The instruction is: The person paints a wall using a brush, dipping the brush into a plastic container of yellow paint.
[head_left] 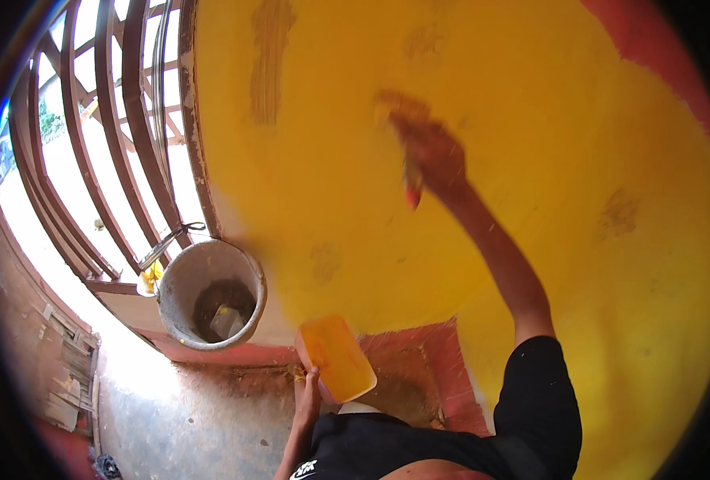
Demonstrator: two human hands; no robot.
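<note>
My right hand (439, 160), blurred by motion, is raised in front of the yellow wall (347, 192). It grips a paintbrush (412, 192) whose red-tipped handle sticks out below the fist. The bristle end is smeared and reaches up to the wall; whether it touches, I cannot tell. Low down near my body, my left hand (310, 390) holds a rectangular plastic tub (303, 350) of orange-yellow paint by its side. The tub tilts, with its open top facing me. Only part of the left fingers shows, closed at the tub's edge.
To the left, a grey bucket (181, 280) with a pale piece inside stands or hangs beside brown window bars (103, 172). A yellow-stained cup (149, 278) sits next to it. Red paint (667, 48) covers the upper right wall; a red skirting band (443, 364) runs above the concrete floor (187, 420).
</note>
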